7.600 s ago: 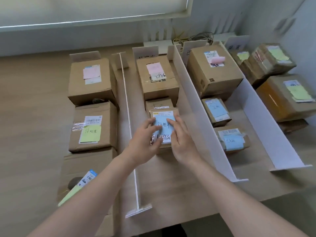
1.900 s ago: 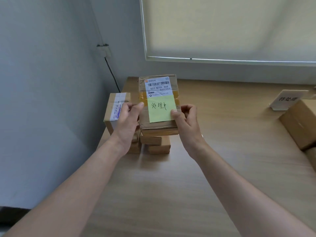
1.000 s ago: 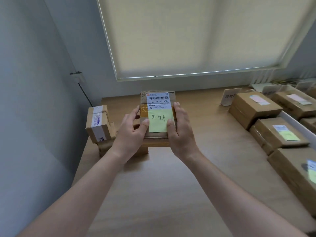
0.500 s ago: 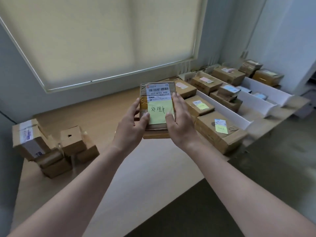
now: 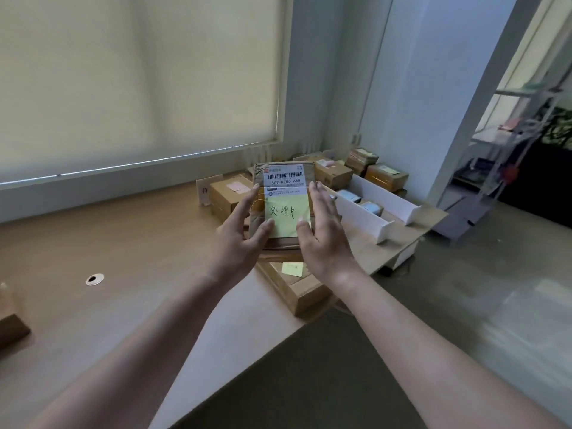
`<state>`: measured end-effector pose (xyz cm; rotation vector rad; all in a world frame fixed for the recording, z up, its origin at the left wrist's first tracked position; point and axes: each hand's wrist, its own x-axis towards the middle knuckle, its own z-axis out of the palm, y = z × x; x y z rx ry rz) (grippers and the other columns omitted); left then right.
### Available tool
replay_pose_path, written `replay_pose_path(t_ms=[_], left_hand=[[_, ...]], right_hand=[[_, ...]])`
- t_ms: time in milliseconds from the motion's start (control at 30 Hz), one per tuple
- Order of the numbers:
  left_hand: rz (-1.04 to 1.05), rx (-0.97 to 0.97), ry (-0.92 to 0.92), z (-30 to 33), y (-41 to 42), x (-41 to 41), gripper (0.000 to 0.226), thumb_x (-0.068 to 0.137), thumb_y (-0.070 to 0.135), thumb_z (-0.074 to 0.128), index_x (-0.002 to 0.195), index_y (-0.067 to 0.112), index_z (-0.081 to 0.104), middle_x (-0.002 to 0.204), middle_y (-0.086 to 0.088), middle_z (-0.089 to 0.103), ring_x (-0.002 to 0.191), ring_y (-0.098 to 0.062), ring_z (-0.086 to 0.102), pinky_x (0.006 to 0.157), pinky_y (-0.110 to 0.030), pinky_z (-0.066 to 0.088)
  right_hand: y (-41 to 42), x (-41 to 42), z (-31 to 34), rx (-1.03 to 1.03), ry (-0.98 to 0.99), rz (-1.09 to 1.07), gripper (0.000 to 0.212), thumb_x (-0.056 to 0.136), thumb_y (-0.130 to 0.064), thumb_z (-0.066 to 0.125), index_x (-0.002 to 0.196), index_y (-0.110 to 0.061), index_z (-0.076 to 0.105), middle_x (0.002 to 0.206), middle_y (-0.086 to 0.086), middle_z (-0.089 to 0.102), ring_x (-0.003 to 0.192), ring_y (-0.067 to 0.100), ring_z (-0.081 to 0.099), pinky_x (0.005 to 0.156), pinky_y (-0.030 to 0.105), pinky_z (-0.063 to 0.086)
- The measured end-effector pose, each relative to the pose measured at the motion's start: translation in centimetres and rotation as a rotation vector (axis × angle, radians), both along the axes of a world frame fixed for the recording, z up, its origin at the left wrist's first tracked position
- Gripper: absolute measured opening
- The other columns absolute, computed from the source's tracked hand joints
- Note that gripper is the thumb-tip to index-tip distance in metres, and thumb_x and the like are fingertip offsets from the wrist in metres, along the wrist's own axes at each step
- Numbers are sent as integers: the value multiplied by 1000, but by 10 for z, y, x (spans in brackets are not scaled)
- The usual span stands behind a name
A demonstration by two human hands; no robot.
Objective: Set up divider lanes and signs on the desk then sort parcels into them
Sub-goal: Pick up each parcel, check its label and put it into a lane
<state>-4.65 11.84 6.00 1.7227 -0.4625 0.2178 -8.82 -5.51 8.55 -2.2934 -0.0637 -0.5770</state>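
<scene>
Currently left hand (image 5: pixel 238 239) and right hand (image 5: pixel 322 233) clasp the parcel (image 5: pixel 283 196) between them above the desk (image 5: pixel 123 243); yellow note (image 5: pixel 286 216) faces up; white dividers (image 5: pixel 365 212) just beyond.

1. Parcel (image 5: pixel 283 193) between left hand (image 5: pixel 238 239) and right hand (image 5: pixel 323 239), raised above desk (image 5: pixel 123 258).
2. Behind: boxes (image 5: pixel 229 193), then dividers (image 5: pixel 362 212) to the right.
3. Sign (image 5: pixel 205 190) left of boxes.

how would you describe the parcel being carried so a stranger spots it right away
Look above the wooden desk, in front of the white divider lanes. The parcel is held between both hands, and it alone is off the desk, with a yellow-green note below a barcode label.
</scene>
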Motion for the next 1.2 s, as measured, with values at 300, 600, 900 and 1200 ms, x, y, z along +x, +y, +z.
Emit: replay_pose_path(t_ms=[300, 600, 900, 1200], left_hand=[[-114, 120, 45, -15, -154, 51, 63, 97, 33, 69, 150, 52, 41, 140, 11, 59, 124, -11, 62, 92, -43, 61], [-87, 302, -34, -51, -279, 184, 66, 95, 37, 70, 155, 34, 42, 166, 10, 28, 142, -21, 46, 103, -46, 56], [-125, 452, 53, -96, -364, 285, 66, 98, 35, 66, 157, 28, 39, 168, 22, 17, 140, -25, 50, 106, -47, 52], [-14, 558, 267, -148, -443, 341, 59, 98, 30, 67, 152, 18, 46, 166, 2, 22, 153, -16, 22, 119, -35, 38]], right_hand=[[-150, 32, -16, 2, 57, -105, 67, 107, -22, 44, 165, -26, 10, 172, -7, 6, 157, 7, 3, 118, 22, 20], [-271, 155, -52, -70, 93, -165, 67, 107, -22, 44, 165, -20, 10, 171, -12, -4, 156, 8, 0, 116, 32, 41], [-355, 262, -94, -100, 253, -123, 56, 108, -24, 44, 160, -22, 25, 171, -11, 7, 156, 15, 13, 103, 33, 54], [-437, 353, -158, -127, 407, 45, 51, 107, -25, 46, 157, -23, 36, 168, -10, 14, 155, 15, 17, 88, 8, 41]])
